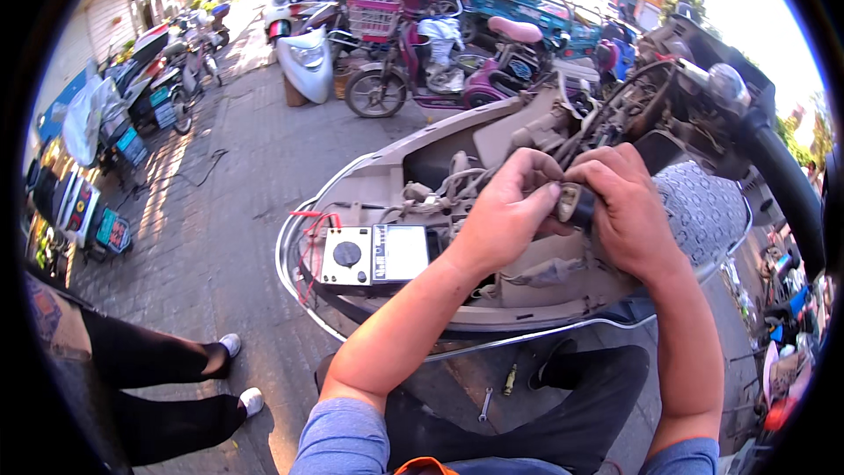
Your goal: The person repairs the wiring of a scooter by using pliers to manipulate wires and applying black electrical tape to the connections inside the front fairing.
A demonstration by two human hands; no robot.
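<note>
Both my hands work over the opened body of a scooter (365, 185) with bundles of wiring exposed. My left hand (508, 218) has its thumb and fingers pinched at the near side of a small dark round part with a pale, socket-like face (571, 201). From the other side my right hand (631, 211) closes its fingers round the same part. Its exact kind I cannot make out. On the scooter's edge, left of my forearm, lies an analog multimeter (348, 255) with a dark dial; red test leads (309, 242) trail beside it.
A wrench (485, 405) and a small yellowish tool (510, 380) lie on the pavement by my legs. Someone in black trousers (154, 361) stands at the left. Parked scooters (479, 79) line the back, and the handlebar (787, 180) rises at the right.
</note>
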